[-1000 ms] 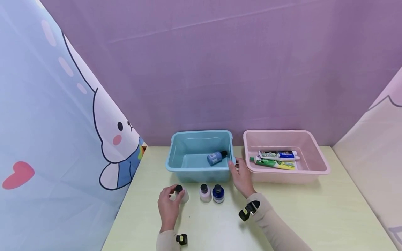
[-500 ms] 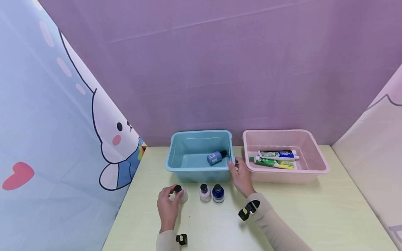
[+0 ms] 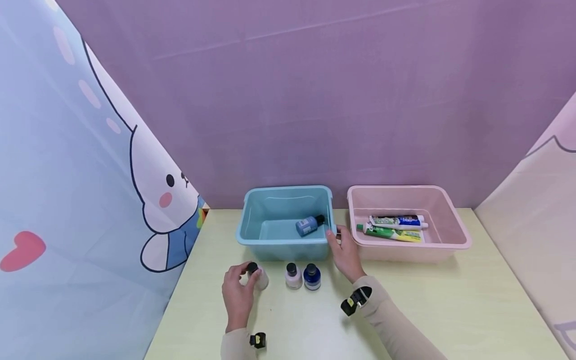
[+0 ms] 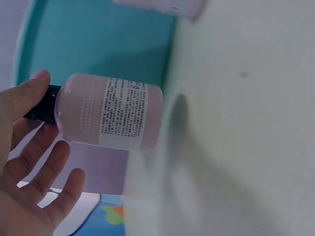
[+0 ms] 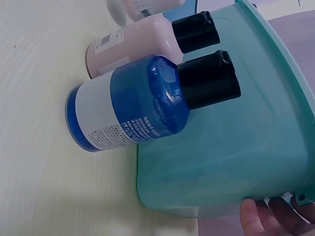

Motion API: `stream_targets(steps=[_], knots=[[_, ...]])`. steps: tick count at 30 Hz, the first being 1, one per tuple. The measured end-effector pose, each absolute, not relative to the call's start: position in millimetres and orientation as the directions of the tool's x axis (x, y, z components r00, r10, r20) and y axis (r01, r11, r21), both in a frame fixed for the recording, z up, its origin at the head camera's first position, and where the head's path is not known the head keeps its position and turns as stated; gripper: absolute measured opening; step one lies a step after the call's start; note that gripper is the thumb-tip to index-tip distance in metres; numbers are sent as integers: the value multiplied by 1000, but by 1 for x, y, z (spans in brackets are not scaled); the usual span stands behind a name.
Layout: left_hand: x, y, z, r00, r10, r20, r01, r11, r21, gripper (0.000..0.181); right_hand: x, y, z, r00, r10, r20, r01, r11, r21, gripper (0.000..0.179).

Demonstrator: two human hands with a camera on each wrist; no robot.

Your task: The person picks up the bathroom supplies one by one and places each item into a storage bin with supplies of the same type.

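My left hand [image 3: 238, 297] pinches the black cap of a pale pink bottle [image 4: 83, 108] between thumb and forefinger; the other fingers are spread beside it. The bottle leans a little, its base close over the table, with its shadow beside it in the left wrist view. My right hand [image 3: 348, 257] grips the right side of a blue plastic bin [image 3: 288, 254], thumb at the rim's front corner and fingers partly hidden beneath. Before the bin stand another pink bottle [image 3: 294, 280] and a dark blue bottle [image 5: 128, 103], both with black caps. A blue bottle [image 3: 307, 227] lies inside the bin.
To the right, a pink bin [image 3: 414, 255] holds a blue-and-white toothpaste tube [image 3: 400, 221] and a green-and-yellow one [image 3: 391, 233]. A purple cloth [image 3: 315, 100] hangs behind the pale table [image 3: 450, 310]. Printed cloths hang at both sides.
My left hand has shifted slightly left with the pink bottle, which leans a little more. My right hand stays on the blue bin, and the other bottles stand as before.
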State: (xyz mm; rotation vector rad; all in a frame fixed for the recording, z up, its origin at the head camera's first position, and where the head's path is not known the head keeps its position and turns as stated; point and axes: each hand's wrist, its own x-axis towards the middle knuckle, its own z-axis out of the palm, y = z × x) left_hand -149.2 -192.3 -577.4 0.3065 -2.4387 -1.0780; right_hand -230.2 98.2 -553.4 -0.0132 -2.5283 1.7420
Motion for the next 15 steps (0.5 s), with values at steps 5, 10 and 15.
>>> stream_targets(steps=[5,10,15], knots=[[-149,-192,-563,-853,-357,380,43,678,734,36,-231,98,-554,-997,49,65,-43,357,-933,52],[-149,-192,-551,-838,-339,428,89,688,720,36,-232,98,-555,-997,52,62,-40,356,-934,48],[-150,-193,-544,-838,-334,431,102,681,725,37,-231,98,-554,-998,48,47,-27,357,-934,51]])
